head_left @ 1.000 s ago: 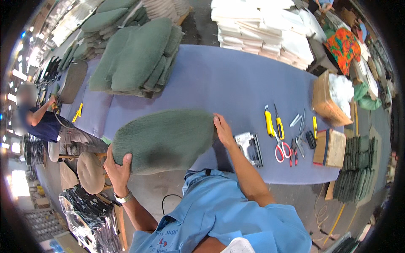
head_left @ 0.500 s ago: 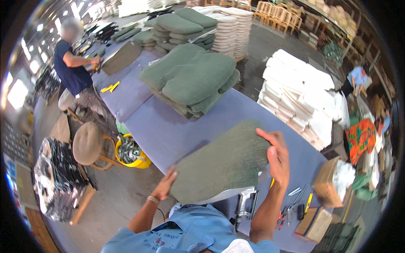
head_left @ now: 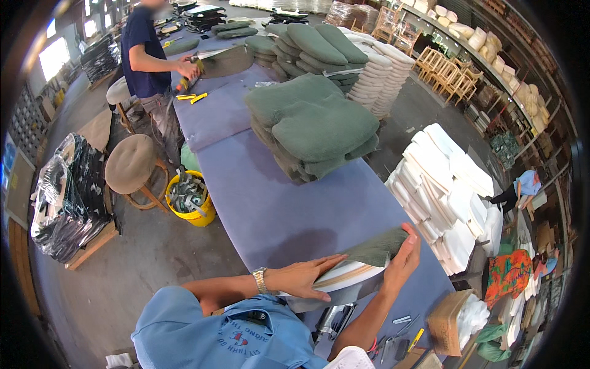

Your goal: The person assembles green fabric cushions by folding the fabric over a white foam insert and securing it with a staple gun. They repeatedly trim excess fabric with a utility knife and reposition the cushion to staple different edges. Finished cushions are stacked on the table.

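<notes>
A seat cushion [head_left: 376,247] is tilted up on its edge close to my body, green fabric on its far side. Along its near side a white foam layer and a tan board-like layer show. My left hand [head_left: 302,277], with a metal watch at the wrist, lies along the left end of the cushion, thumb below and fingers above. My right hand [head_left: 403,253] grips the right end, fingers over the green fabric. The cushion's underside is partly hidden. Beyond it, a stack of green cushions [head_left: 319,117] stands on the blue-grey table [head_left: 276,203].
A metal staple-gun-like tool [head_left: 333,321] lies by my right forearm, near pliers and a yellow cutter [head_left: 416,339]. An open carton [head_left: 447,320] is at right. White foam pieces [head_left: 439,197] are piled beyond the table. Left are a yellow bucket [head_left: 206,215], a stool and a co-worker [head_left: 147,67].
The cushion has turned from nearly flat, green face up, to tilted, showing its foam edge. My left hand has moved right across its near edge. The view has shifted.
</notes>
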The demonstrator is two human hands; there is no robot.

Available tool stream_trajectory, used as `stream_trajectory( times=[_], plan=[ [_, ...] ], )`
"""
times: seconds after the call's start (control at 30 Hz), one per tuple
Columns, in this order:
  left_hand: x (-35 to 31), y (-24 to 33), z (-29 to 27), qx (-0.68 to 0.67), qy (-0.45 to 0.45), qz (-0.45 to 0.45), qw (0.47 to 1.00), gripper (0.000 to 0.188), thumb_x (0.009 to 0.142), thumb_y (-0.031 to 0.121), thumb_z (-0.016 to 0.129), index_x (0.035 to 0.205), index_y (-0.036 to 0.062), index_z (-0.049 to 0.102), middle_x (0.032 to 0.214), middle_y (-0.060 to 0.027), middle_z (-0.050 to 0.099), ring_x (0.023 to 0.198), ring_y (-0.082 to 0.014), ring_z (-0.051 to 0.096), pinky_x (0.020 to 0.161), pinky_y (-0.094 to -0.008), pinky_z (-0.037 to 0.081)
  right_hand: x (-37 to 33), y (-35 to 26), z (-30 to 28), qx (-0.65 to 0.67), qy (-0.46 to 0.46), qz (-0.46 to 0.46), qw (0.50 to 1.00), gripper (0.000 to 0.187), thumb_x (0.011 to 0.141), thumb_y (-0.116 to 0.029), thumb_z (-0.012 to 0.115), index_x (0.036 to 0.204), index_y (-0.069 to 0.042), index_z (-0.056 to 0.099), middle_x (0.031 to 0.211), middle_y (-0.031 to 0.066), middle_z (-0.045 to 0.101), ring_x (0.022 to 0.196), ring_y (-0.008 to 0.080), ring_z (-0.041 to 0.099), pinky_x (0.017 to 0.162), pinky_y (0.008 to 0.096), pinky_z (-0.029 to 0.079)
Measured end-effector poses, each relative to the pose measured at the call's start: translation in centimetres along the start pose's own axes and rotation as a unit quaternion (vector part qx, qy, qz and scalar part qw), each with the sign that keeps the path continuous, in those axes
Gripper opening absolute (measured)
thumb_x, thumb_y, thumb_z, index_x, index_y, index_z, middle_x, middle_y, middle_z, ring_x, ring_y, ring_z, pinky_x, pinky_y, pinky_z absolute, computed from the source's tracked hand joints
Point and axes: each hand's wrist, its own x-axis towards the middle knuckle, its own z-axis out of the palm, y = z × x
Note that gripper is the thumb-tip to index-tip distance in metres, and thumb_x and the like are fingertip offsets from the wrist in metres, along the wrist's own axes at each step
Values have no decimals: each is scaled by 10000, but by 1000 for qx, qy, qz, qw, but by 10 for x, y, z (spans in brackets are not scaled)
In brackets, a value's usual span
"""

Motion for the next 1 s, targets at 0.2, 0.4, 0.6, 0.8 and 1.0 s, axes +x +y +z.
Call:
stream_trajectory(
  times=[0.2,0.4,0.6,0.8,1.0],
  plan=[
    [-21,-30,25,-32,-6,-55,998,628,1078,461,463,1587,105,369,1527,-231,489,1293,-390,584,1087,-454,482,-12,33,-32,7,53,13,998,485,1115,-309,373,1150,67,677,1206,168,682,1116,277,621,1003,380,462],
    [18,-27,27,71,147,-58,985,461,1068,389,531,977,-17,728,724,-262,648,633,-415,656,612,-478,523,15,63,-47,74,56,139,986,528,1120,-396,380,1152,20,705,1039,122,706,949,218,635,889,376,501],
    [34,-63,-31,66,93,-196,974,634,1066,485,508,781,-68,631,747,-314,577,624,-472,511,617,-514,457,16,156,24,-74,-93,208,971,627,1111,-497,308,1250,-35,709,1256,235,695,1247,384,617,1077,431,440],
    [35,-106,-1,55,111,-256,959,664,1068,502,496,754,-77,578,642,-268,497,598,-377,431,616,-502,421,-49,202,33,137,-56,308,940,519,1103,-434,399,1462,-104,577,1320,48,636,937,110,591,797,277,499],
    [39,-103,-4,71,96,-244,962,651,1069,492,491,759,-72,587,661,-287,498,600,-413,464,614,-500,418,-61,194,27,140,4,210,968,493,921,-163,711,1397,-95,603,1408,117,601,951,171,652,840,304,541]
  ],
)
